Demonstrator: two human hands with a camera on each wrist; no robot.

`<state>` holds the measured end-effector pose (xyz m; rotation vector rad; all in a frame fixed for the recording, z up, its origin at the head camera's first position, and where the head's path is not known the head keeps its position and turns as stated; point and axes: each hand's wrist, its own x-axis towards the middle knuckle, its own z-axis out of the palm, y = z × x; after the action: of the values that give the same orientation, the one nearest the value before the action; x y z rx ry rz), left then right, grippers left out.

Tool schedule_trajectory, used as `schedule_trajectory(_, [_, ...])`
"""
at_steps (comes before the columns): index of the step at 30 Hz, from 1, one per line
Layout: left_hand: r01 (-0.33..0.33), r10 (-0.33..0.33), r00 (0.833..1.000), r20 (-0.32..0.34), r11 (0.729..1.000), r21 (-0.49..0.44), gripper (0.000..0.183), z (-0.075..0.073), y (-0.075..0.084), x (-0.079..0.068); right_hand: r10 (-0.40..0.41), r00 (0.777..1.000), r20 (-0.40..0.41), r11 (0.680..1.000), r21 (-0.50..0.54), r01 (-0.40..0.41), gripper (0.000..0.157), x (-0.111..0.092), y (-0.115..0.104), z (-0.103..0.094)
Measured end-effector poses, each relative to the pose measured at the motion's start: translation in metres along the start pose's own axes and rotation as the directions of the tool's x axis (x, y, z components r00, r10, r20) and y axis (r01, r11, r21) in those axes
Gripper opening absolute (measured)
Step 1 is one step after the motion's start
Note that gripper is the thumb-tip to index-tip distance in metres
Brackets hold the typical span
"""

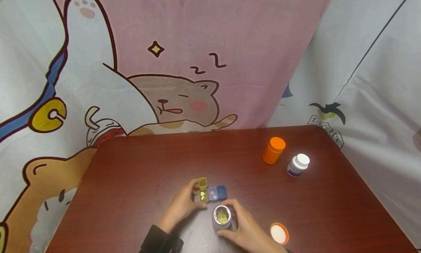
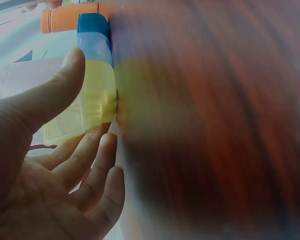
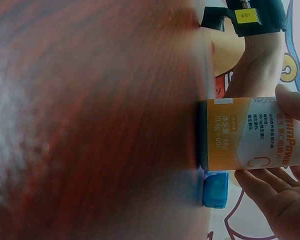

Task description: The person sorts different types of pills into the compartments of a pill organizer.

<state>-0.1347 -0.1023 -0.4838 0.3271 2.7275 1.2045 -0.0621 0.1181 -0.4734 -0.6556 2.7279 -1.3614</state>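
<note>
A small pill organizer (image 1: 213, 193) with yellow, lilac and blue compartments lies on the table. Its yellow lid (image 1: 202, 182) is folded back, and pale tablets (image 1: 202, 195) lie in that compartment. My left hand (image 1: 184, 203) holds the organizer at the yellow end, fingers by the lid and thumb along the near side. Just in front of it stands an uncapped supplement bottle (image 3: 240, 134) with an orange and white label. Yellow tablets (image 1: 222, 216) show through its mouth. My right hand (image 1: 241, 223) grips this bottle, thumb on the near side and fingers on the far side.
An orange-rimmed cap (image 1: 279, 233) lies with its white inside up, right of my right hand. Farther back stand an orange bottle (image 1: 274, 150) and a white bottle (image 1: 298, 165). A printed cloth (image 1: 256, 63) hangs behind the brown table (image 1: 148, 158).
</note>
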Motion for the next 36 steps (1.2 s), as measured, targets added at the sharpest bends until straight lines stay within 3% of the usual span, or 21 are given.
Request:
schedule_trajectory(5, [-0.002, 0.001, 0.999, -0.039, 1.0, -0.013, 0.076, -0.003, -0.002, -0.008, -0.005, 1.0, -0.011, 1.0, -0.029, 0.005, 0.069, -0.001, 0.001, 0.001])
schedule_trajectory(12, [0.033, -0.018, 0.994, -0.11, 0.991, 0.133, 0.081, -0.004, 0.005, -0.028, -0.011, 1.0, 0.016, 0.997, -0.071, 0.012, 0.075, -0.002, 0.002, -0.001])
schedule_trajectory(15, [0.067, -0.045, 0.988, -0.15, 0.987, 0.145, 0.083, -0.004, 0.012, -0.038, -0.018, 0.999, 0.05, 0.996, -0.087, 0.023, 0.079, -0.003, 0.005, -0.004])
schedule_trajectory(19, [0.113, -0.088, 0.975, -0.204, 0.987, 0.113, 0.081, -0.006, 0.023, -0.048, -0.038, 0.997, 0.072, 0.983, -0.175, 0.05, 0.08, -0.007, 0.012, -0.011])
schedule_trajectory(22, [0.112, -0.085, 0.971, -0.224, 0.988, 0.111, 0.078, -0.008, 0.03, -0.055, -0.072, 0.995, 0.063, 0.96, -0.268, 0.087, 0.077, -0.011, 0.017, -0.018])
schedule_trajectory(27, [0.064, -0.044, 0.981, -0.19, 0.993, 0.103, 0.073, -0.005, 0.039, -0.068, -0.133, 0.99, 0.034, 0.927, -0.35, 0.137, 0.073, -0.017, 0.025, -0.028])
schedule_trajectory(36, [0.019, -0.015, 0.996, -0.088, 0.999, 0.039, 0.074, 0.007, 0.049, -0.075, -0.145, 0.989, -0.002, 0.905, -0.405, 0.131, 0.072, -0.029, 0.04, -0.04])
